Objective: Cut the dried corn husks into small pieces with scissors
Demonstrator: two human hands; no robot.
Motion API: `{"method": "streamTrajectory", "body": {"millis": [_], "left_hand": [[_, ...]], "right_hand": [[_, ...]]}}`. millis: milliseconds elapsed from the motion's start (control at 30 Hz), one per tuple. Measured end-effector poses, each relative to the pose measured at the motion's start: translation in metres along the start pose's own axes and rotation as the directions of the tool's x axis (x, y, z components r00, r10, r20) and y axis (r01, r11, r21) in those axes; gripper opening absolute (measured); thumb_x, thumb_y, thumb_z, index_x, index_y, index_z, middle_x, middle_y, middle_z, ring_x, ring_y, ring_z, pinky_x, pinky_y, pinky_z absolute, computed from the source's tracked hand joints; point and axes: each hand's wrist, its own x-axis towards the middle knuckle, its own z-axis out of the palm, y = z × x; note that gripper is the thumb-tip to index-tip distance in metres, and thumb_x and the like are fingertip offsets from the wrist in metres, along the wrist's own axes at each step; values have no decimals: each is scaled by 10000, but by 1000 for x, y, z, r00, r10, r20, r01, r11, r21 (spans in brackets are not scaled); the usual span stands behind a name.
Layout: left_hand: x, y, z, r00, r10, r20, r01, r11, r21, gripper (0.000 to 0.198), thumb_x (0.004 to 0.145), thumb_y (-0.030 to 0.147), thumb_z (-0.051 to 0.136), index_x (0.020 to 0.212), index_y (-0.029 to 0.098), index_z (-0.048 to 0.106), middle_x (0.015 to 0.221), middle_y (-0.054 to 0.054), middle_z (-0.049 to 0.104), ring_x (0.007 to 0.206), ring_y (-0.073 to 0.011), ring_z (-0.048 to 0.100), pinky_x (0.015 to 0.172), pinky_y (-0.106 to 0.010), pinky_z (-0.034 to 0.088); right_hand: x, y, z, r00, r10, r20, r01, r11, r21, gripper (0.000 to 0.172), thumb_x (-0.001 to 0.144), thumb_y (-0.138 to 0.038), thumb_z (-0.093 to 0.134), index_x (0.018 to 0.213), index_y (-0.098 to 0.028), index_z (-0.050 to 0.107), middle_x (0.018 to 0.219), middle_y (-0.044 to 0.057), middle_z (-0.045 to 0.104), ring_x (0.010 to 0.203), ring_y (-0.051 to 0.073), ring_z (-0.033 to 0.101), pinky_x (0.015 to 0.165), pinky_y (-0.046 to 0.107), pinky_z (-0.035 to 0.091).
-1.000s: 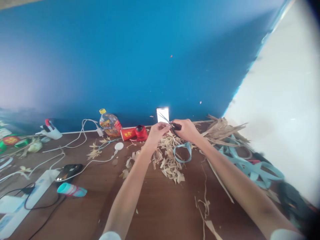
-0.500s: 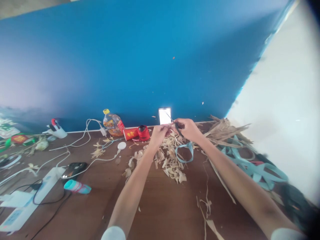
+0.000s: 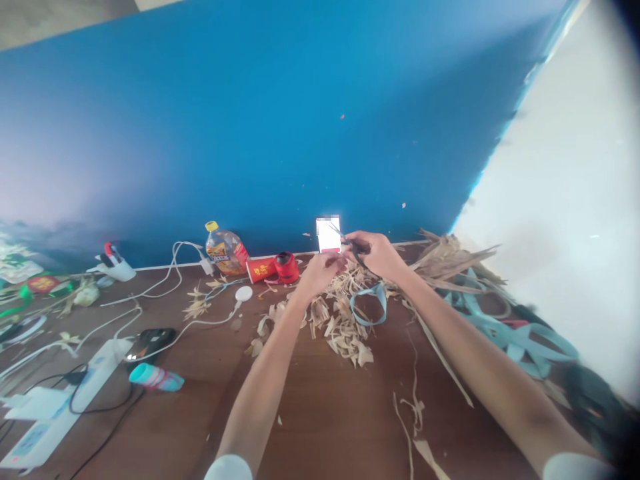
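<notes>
My right hand [image 3: 373,253] is closed around the handles of a pair of dark scissors [image 3: 356,252], whose blades point up and to the left. Facing it, my left hand [image 3: 320,272] has its fingers pinched together close to the scissors. What it holds is too small to make out. Behind both hands a bright white screen [image 3: 329,237] stands against the blue wall. Below them lies a heap of pale dry husk scraps [image 3: 345,320], with a loop of light blue ribbon [image 3: 353,308] on its right side.
Dried husk leaves [image 3: 450,257] and tangled blue ribbon [image 3: 530,337] lie to the right. On the left are a drink bottle [image 3: 225,250], a red roll [image 3: 287,267], a blue roll [image 3: 156,378], a power strip [image 3: 75,400], a black device [image 3: 150,343] and loose cables.
My left hand has shifted slightly down and to the right. The scissor blades now show a little apart, and the right hand has moved slightly up.
</notes>
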Motion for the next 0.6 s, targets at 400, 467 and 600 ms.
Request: {"method": "streamTrajectory", "body": {"millis": [400,467,600], "left_hand": [[2,-4,6,985,-23,-168,14,998,-53,210,815,323,524,865,161,647,796,-35,667,650,-124,599,609,-219,438],[3,-5,8,981,-35,-189,22,997,-71,194,822,324,513,858,168,623,769,-25,657,642,-122,597,603,-216,437],[3,-6,11,974,-40,-222,20,996,-92,188,864,328,456,854,173,563,769,-26,637,672,-123,607,611,-216,441]], "right_hand": [[-3,-7,0,990,112,84,-105,991,-85,389,698,-245,615,1077,-163,644,652,12,650,562,129,514,498,234,364],[-4,-10,3,981,139,135,-132,989,-60,430,686,-210,606,1114,-177,622,647,2,654,531,118,501,477,226,349],[-5,-13,6,967,144,211,-148,989,2,516,682,-216,625,1195,-188,568,617,-17,633,489,107,478,460,221,341]]}}
